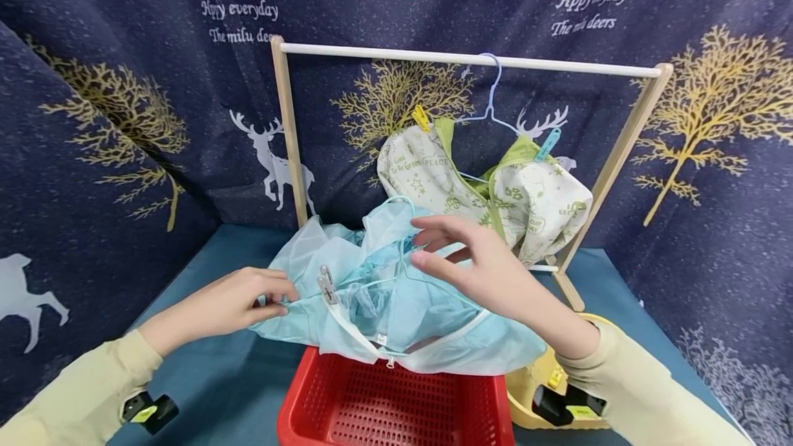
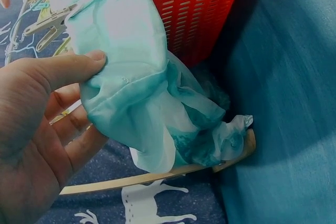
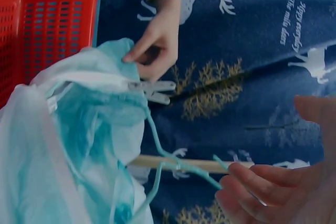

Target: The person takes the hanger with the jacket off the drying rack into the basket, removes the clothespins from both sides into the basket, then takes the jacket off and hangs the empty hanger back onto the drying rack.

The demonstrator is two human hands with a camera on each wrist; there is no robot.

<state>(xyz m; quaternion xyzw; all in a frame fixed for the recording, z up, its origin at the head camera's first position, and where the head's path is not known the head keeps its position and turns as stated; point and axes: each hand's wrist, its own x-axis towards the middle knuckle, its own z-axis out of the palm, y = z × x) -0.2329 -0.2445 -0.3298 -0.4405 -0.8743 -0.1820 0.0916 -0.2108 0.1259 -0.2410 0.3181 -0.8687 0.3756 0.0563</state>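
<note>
A sheer light-blue garment (image 1: 495, 346) with a white-edged zip neckline hangs on a light-blue hanger (image 3: 194, 170), draped over the back of the red basket. My left hand (image 1: 241, 300) pinches the garment's edge at its left shoulder, the thumb on top of the cloth (image 2: 126, 72). Beside those fingers a grey clip (image 1: 326, 285) grips the neckline and hanger. My right hand (image 1: 480, 260) is at the hanger's hook, thumb apart from the loosely bent fingers. In the right wrist view the hook passes behind these fingertips (image 3: 239, 174).
Behind stands a rack with a white rod (image 1: 372, 53) and wooden legs. From it a blue hanger (image 1: 492, 98) carries a white-and-green printed garment (image 1: 427, 164), held by yellow and teal clips. The red basket (image 1: 504, 411) is in front, a yellow basket (image 1: 520, 411) at right.
</note>
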